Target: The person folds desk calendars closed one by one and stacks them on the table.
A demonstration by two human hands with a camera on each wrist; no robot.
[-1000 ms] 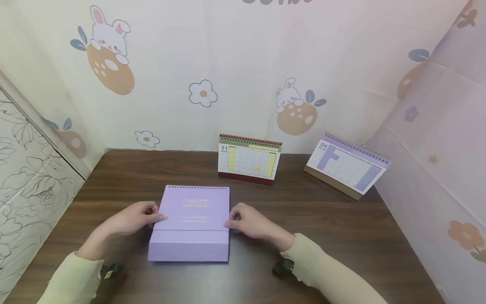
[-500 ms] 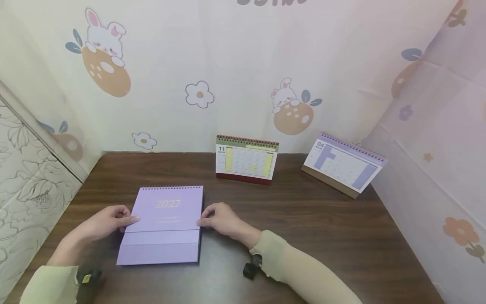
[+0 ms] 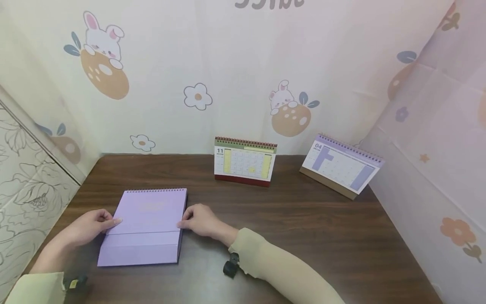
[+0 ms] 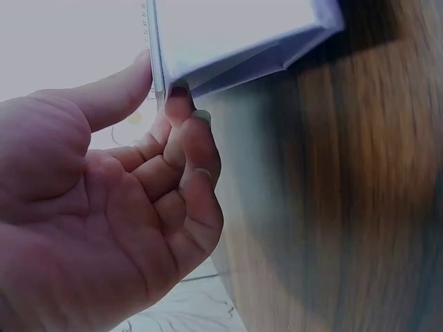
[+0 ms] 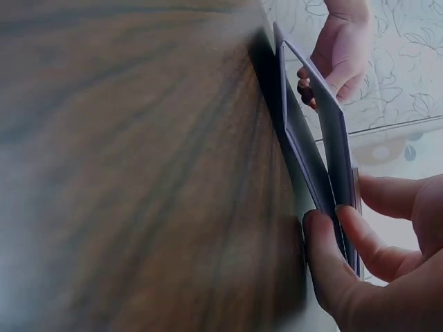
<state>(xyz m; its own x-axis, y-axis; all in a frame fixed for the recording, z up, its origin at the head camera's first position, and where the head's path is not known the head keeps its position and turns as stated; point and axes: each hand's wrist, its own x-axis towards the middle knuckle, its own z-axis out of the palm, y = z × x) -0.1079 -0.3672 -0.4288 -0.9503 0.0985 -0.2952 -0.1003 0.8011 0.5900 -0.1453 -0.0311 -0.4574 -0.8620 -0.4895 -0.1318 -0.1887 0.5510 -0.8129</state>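
A purple spiral-bound desk calendar (image 3: 148,213) lies low on the left part of the table, its wire binding at the far edge. My left hand (image 3: 85,228) pinches its left edge, thumb on the cover and fingertips underneath, as the left wrist view shows. On the opposite edge my right hand (image 3: 201,220) pinches it between thumb and fingers. Seen edge-on in the right wrist view, the calendar's folded stand (image 5: 332,138) is partly spread, with a narrow gap between its panels. The fingertips of the right hand (image 5: 387,270) touch the panels' edges there.
On the dark wooden table (image 3: 288,236), a green-and-red desk calendar (image 3: 244,162) stands at the back middle. Another desk calendar (image 3: 341,166) with a purple top stands at the back right. A printed cloth (image 3: 235,63) hangs behind the table.
Both hands have moved left with the purple calendar between them. Its front panel has tilted flatter than a second ago. The other two calendars stay put while the view shifts slightly.
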